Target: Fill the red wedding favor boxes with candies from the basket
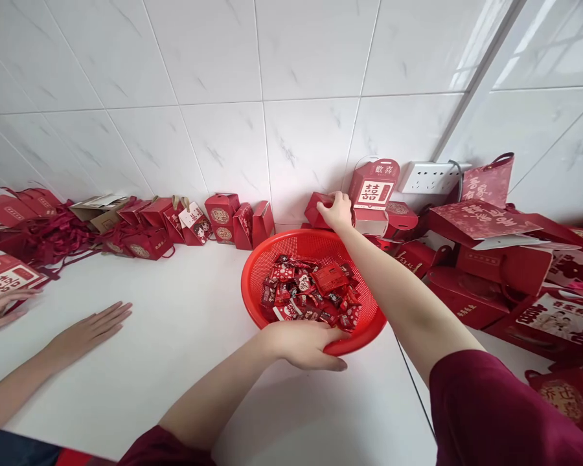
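A round red plastic basket [257, 259] with perforated sides stands on the white table. Small wrapped sweets [304, 281], mostly red, lie inside it. My left hand [298, 343] grips the basket's near rim, thumb outside and fingers over the edge. Beyond the far rim, my right hand [339, 211] is closed on a small red box [315, 208] near the wall. Just right of that hand, a red gift box [375, 184] with a white double-happiness label stands upright. The fingertips of my right hand are partly hidden.
Another person's hands, one flat [90, 330] on the white table [189, 291], are at the left. Red boxes [222, 217] and dark red ribbons [61, 233] line the wall. More gift boxes [471, 285] pile up at the right. A power strip [430, 178] is on the wall.
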Motion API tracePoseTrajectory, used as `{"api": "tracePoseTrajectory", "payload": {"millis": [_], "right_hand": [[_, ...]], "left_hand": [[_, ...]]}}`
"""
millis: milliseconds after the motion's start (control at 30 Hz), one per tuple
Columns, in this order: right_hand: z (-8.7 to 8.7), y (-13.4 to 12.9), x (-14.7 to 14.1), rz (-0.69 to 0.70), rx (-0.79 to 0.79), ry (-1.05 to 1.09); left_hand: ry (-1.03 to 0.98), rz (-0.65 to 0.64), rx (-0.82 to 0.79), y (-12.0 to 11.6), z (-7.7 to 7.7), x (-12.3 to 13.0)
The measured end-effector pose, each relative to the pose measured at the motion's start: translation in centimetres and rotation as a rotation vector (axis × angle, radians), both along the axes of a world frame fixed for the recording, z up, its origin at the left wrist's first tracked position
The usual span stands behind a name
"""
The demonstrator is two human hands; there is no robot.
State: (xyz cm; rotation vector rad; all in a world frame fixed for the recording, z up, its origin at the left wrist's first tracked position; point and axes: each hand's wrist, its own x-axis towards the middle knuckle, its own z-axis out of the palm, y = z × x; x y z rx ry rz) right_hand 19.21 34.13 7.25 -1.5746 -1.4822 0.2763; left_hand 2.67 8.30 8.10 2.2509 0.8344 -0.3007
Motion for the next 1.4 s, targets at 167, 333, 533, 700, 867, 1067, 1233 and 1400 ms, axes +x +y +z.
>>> {"api": "tracePoseTrajectory", "payload": {"millis": [167, 333, 533, 700, 867, 1067, 1233, 1400], "right_hand": [[2.4, -0.2, -0.3, 0.062, 0.027, 0.234], [3.8, -3.7, -0.7, 0.27, 0.018, 0.377], [2.4, -14.3, 1.4, 0.467, 0.117, 0.5], [1.5, -20.4, 2.9, 0.534, 0.232, 0.474], [1.5, -22.4, 1.5, 0.914, 0.346, 0.015], [1.4, -23.4, 0.8, 1.151, 0.179, -0.167], [2.1, -23.5, 2.0, 0.994, 0.185, -0.115], [2.2, -22.9, 2.5, 0.866, 0.253, -0.052]], "left_hand": [[0.023, 0.019, 0.013, 0.0, -0.3, 0.0], [0.037, 0.021, -0.015, 0.1, -0.3, 0.1], [-0.128, -0.002, -0.168, 2.4, 0.8, -2.6], [-0.473, 0.513, -0.429, 5.6, 1.4, -5.7], [-0.764, 0.748, -0.596, 6.6, 0.6, -6.3], [-0.741, 0.736, -0.317, 6.2, -0.3, -6.4], [-0.686, 0.488, -0.189, 6.4, -0.7, -6.5], [-0.536, 0.282, 0.157, 6.6, -1.5, -5.9]]}}
